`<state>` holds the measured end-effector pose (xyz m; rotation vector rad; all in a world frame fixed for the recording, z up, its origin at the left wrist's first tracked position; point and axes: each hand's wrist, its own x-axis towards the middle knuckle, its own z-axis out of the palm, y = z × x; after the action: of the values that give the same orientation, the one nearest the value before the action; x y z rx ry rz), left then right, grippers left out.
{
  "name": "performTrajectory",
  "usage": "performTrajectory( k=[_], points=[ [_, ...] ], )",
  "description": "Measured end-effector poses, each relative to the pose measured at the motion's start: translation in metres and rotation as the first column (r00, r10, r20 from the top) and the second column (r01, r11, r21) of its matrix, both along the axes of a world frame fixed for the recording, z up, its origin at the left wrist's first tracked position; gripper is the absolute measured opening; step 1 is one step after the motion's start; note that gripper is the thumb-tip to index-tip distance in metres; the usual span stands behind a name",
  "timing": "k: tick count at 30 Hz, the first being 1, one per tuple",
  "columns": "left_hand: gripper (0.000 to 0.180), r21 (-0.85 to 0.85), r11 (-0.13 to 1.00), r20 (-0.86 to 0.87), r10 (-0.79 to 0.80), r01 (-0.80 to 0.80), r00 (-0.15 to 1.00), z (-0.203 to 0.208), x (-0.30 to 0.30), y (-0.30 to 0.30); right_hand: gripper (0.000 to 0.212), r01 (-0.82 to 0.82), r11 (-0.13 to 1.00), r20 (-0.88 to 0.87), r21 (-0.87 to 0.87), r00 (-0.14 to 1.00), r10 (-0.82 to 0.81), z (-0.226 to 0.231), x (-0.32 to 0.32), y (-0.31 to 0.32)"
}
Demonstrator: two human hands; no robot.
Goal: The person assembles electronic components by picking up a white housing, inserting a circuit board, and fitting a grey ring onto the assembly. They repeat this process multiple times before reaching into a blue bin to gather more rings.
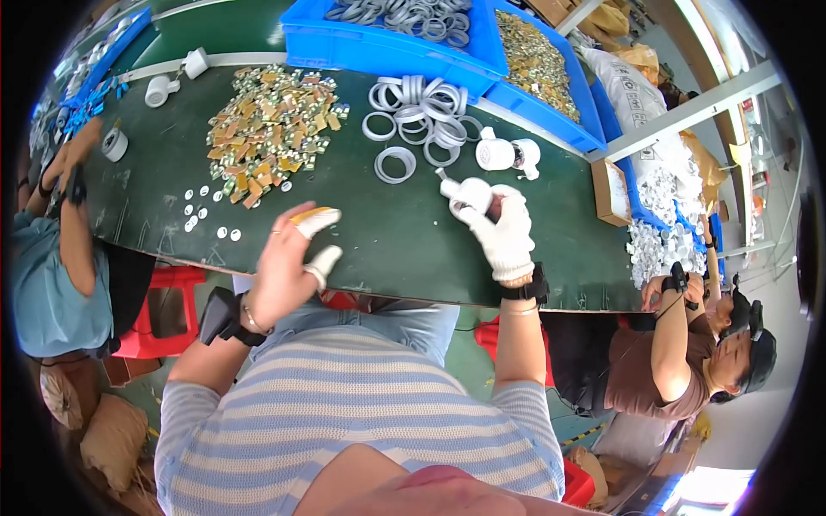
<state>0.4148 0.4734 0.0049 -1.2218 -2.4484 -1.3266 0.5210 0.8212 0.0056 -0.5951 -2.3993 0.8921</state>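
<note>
My right hand (504, 228), in a white knit glove, grips a white round plastic housing (473, 194) with a short stem pointing away to the left. My left hand (291, 258) hovers over the near edge of the green table, thumb and forefinger apart and holding nothing. White covers sit on those two fingertips, the forefinger's with a yellow band. Two more white housings (494, 155) stand just beyond my right hand. Grey rings (395, 164) lie heaped ahead, between my hands. Beyond my left hand is a pile of small circuit boards (268, 129), with several white discs (203, 213) nearer.
Blue bins of grey rings (404, 19) and small boards (540, 64) line the far edge. At right stand a small cardboard box (610, 191) and clear plastic parts (658, 245). Co-workers sit at left (60, 284) and right (658, 361). White housings (158, 91) lie far left.
</note>
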Motion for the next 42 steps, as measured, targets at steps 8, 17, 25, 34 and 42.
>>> performTrajectory(
  k=[8,17,25,34,42],
  points=[
    [0.083,-0.07,0.951,0.126,-0.292,0.302,0.948,0.021,0.001,0.024,0.052,-0.708,0.676,0.126,0.203,0.704,0.699,0.055,-0.016,-0.095],
    [0.063,0.638,0.765,0.767,-0.641,-0.092,-0.016,0.013,-0.013,0.01,0.025,-0.459,0.747,0.094,0.48,0.874,0.477,-0.003,-0.088,-0.042],
    [0.063,0.464,0.884,0.791,-0.438,0.046,0.428,0.001,-0.016,0.002,0.02,-0.447,0.692,-0.021,0.567,0.832,0.555,0.06,-0.025,-0.082],
    [0.1,0.791,0.599,0.604,-0.797,-0.124,-0.003,-0.001,0.007,0.03,0.021,-0.488,0.52,-0.276,-0.701,0.858,0.433,0.06,0.031,-0.116],
    [0.117,0.69,0.723,0.709,-0.683,0.023,0.175,0.002,0.025,0.026,0.021,-0.527,0.544,-0.284,-0.653,0.836,0.469,0.06,0.03,-0.119]
  ],
)
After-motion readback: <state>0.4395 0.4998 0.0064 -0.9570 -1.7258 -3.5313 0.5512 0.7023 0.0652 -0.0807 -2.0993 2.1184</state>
